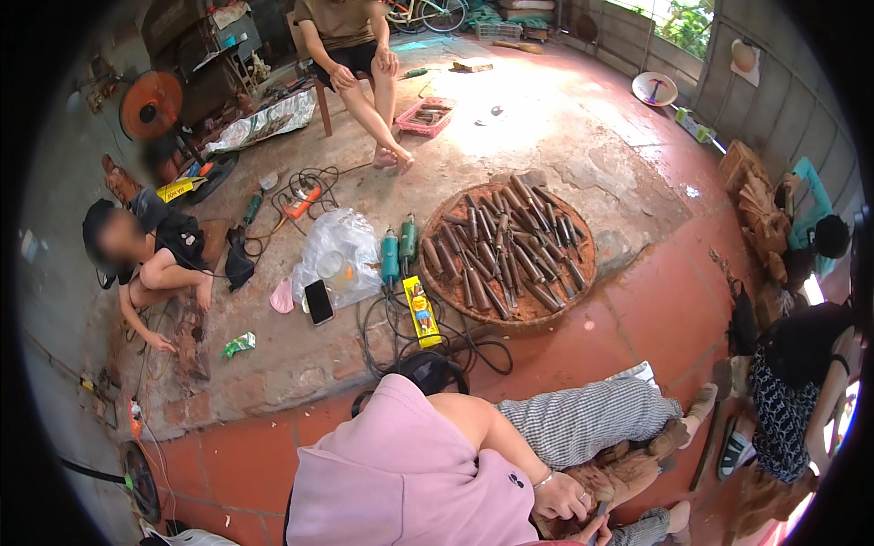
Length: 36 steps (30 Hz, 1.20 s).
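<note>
My left hand (561, 497), with a thin bracelet on the wrist, rests with curled fingers on a brown wooden carving (628, 469) that lies on my lap over checked trousers (583, 419). My pink sleeve (410, 473) fills the bottom middle. My right hand (596, 530) shows only partly at the bottom edge, just below the left hand, gripping a thin grey metal tool (602, 510) whose tip points at the carving.
A round woven tray (583, 273) with several wood-handled chisels lies ahead on the floor. Beside it are two green power tools (398, 250), a yellow box (421, 311), a phone (319, 301), a plastic bag (339, 241) and cables. Other people crouch left (150, 259), sit behind (355, 55) and sit right (792, 382).
</note>
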Motion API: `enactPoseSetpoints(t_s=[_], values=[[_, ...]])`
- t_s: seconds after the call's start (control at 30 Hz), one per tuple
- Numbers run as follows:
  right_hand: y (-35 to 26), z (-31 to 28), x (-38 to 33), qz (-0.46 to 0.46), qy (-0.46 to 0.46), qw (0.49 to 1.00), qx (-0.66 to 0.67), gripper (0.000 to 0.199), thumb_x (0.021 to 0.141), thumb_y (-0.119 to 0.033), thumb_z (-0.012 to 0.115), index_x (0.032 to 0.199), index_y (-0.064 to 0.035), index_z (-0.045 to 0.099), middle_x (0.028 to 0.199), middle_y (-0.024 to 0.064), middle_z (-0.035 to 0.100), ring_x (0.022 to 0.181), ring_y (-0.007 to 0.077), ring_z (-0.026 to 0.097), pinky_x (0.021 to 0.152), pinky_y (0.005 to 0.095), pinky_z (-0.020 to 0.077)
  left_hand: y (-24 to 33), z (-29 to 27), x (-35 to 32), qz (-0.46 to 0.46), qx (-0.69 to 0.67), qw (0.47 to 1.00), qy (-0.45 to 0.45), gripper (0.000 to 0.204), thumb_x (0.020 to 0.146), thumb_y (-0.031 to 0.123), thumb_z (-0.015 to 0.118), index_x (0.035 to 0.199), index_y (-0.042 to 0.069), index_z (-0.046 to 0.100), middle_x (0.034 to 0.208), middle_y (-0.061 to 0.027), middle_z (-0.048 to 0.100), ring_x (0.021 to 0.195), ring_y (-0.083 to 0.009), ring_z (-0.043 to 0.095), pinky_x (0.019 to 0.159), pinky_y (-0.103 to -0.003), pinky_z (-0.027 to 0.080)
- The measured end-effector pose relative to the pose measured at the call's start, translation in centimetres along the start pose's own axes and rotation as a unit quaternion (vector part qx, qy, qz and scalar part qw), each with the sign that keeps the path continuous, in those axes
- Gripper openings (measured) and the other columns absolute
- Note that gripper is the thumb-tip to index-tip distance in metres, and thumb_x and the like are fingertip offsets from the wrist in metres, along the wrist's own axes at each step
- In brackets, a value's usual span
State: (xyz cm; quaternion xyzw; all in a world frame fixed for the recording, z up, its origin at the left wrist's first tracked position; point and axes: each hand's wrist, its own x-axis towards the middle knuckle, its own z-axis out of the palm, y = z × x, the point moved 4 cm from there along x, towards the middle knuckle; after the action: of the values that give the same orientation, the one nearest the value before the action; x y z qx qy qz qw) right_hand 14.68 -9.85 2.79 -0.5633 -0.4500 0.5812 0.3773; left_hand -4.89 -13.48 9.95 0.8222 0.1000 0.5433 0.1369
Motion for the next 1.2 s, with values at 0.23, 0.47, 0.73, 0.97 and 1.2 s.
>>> enactPoseSetpoints(t_s=[0.23,0.47,0.73,0.97,1.2], values=[[3.1,-1.8,0.2,-0.006,-0.005,1.0,0.01,0.039,0.104,-0.026,0.056,0.137,-0.0056,0.05,0.119,0.0082,0.059,0.107,0.0131,0.054,0.089,0.027,0.0466,0.2,-0.6,0.5,-0.001,0.013,1.0,0.001,0.008,0.063,0.004,0.062,0.059,0.003,0.056,0.097,-0.013,0.064,0.095,-0.0364,0.061,0.082,-0.045,0.055],[6.7,-4.2,0.6,-0.013,0.001,1.0,0.011,0.041,0.105,-0.027,0.054,0.139,-0.0053,0.05,0.121,0.0077,0.059,0.11,0.0125,0.054,0.092,0.0265,0.0467,0.1,-0.3,0.0,-0.026,0.019,0.999,-0.021,0.008,0.063,0.008,0.064,0.06,0.003,0.058,0.102,-0.0124,0.066,0.097,-0.036,0.061,0.083,-0.045,0.055],[4.1,-2.9,-1.4,-0.003,-0.005,0.997,0.074,0.038,0.105,-0.028,0.054,0.134,-0.0031,0.052,0.114,0.0066,0.059,0.105,0.011,0.054,0.088,0.0241,0.0464,0.2,-0.2,-0.1,-0.013,0.035,0.999,-0.028,0.011,0.068,0.011,0.065,0.063,0.003,0.061,0.104,-0.0129,0.066,0.099,-0.035,0.063,0.083,-0.041,0.056],[-1.8,0.6,-3.5,0.014,0.073,0.997,0.028,0.049,0.101,-0.032,0.062,0.138,-0.0038,0.047,0.122,0.0079,0.056,0.11,0.0127,0.052,0.093,0.0271,0.0458,0.3,-0.6,0.3,-0.028,0.015,0.999,-0.014,0.008,0.065,0.01,0.065,0.065,0.002,0.061,0.103,-0.0139,0.066,0.097,-0.0347,0.064,0.081,-0.041,0.057],[-0.9,0.6,-3.6,0.035,0.111,0.993,0.032,0.056,0.097,-0.032,0.067,0.14,-0.005,0.043,0.127,0.009,0.054,0.113,0.0137,0.051,0.095,0.0283,0.0453,0.1,-0.5,0.7,-0.033,0.003,0.999,-0.035,0.009,0.064,0.007,0.064,0.062,0.004,0.056,0.096,-0.0121,0.064,0.097,-0.035,0.062,0.083,-0.042,0.055]])
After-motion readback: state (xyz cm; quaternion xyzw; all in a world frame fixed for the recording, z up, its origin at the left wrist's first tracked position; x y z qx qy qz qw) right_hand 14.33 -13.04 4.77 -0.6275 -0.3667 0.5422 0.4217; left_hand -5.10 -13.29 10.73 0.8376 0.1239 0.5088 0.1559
